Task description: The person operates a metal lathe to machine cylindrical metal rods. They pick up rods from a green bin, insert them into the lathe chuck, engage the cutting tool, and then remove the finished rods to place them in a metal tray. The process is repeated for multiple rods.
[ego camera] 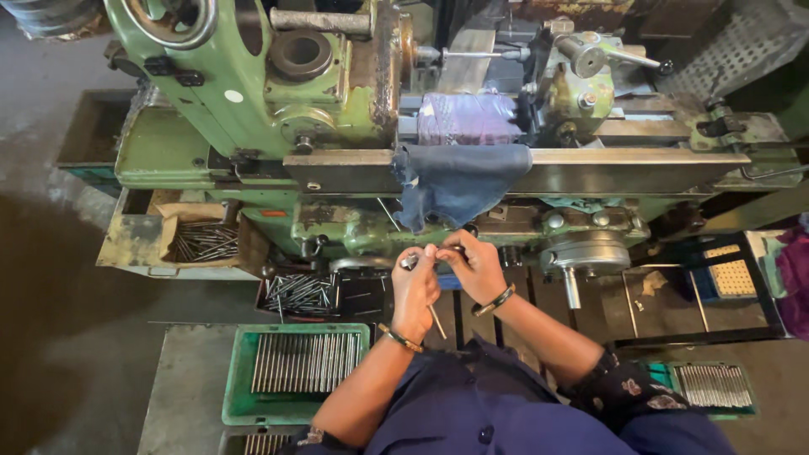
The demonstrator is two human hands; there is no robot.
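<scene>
My left hand (415,291) and my right hand (474,265) meet in front of a green lathe (253,93). Both close on a thin metal rod (437,320) with a round metal end piece (410,261) at its top. The rod slants down from the fingers past my left wrist. A dark bracelet sits on each wrist. A blue rag (459,181) hangs over the lathe bed just above my hands.
A green crate (295,364) of neatly laid metal rods lies at lower left, another (712,386) at lower right. Loose rods fill a cardboard box (202,240) and a red tray (299,295). A handwheel (581,253) juts out right of my hands.
</scene>
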